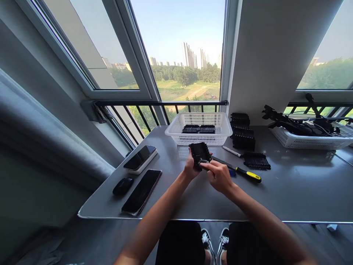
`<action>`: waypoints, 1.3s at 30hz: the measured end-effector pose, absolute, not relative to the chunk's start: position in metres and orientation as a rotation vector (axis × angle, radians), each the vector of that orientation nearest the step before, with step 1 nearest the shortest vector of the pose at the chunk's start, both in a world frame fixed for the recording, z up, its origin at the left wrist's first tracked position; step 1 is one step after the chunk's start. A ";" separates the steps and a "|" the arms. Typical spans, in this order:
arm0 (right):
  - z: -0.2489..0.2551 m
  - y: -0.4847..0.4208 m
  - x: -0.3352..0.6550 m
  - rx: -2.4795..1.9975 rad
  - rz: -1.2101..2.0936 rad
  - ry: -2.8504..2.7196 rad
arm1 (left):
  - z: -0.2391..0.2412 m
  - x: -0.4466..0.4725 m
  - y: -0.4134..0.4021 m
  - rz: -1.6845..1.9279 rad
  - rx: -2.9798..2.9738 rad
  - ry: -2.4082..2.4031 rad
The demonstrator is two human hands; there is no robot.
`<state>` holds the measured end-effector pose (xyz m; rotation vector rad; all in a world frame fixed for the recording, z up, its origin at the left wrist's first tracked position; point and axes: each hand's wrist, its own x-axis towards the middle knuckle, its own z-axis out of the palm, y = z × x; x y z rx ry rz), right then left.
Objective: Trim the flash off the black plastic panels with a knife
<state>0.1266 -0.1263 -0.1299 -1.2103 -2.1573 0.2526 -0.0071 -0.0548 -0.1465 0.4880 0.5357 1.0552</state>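
My left hand [190,165] is closed around the edge of a black plastic part [199,151], a flat rectangular piece with toothed edges, tilted up above the desk. Over its lower edge, my right hand [220,176] has its fingers pressed together with the index finger pointing at the part. A small greyish thing shows at the right fingertips; its kind is too small to tell. Just right of the hands lies a long dark file-like tool with a yellow and black handle [249,175]. Beside it is a small blue object [232,172], partly hidden by my right hand.
A white basket [198,139] holding similar black parts stands behind my hands. Stacked black parts [242,132], a white marker [231,151] and another black part [257,161] lie right. Phones [142,192] and a black mouse-like object [122,186] lie left. Another basket [311,142] holds cables.
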 end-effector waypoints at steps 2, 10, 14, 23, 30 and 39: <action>-0.131 -0.124 0.129 -1.177 0.221 -2.028 | -0.148 -0.007 -0.056 1.066 0.465 0.546; -0.136 -0.112 0.130 -1.270 0.320 -2.023 | -0.149 -0.002 -0.058 1.051 0.594 0.615; -0.141 -0.105 0.137 -1.302 0.293 -1.920 | -0.150 -0.002 -0.055 1.231 0.680 0.638; -0.144 -0.093 0.153 -1.268 0.055 -1.811 | -0.145 -0.008 -0.058 1.313 0.779 0.853; -0.134 -0.097 0.154 -1.443 -0.164 -2.106 | -0.143 -0.003 -0.061 1.342 0.929 0.958; -0.125 -0.103 0.147 -1.699 -0.153 -2.229 | -0.148 -0.005 -0.059 1.397 1.128 1.041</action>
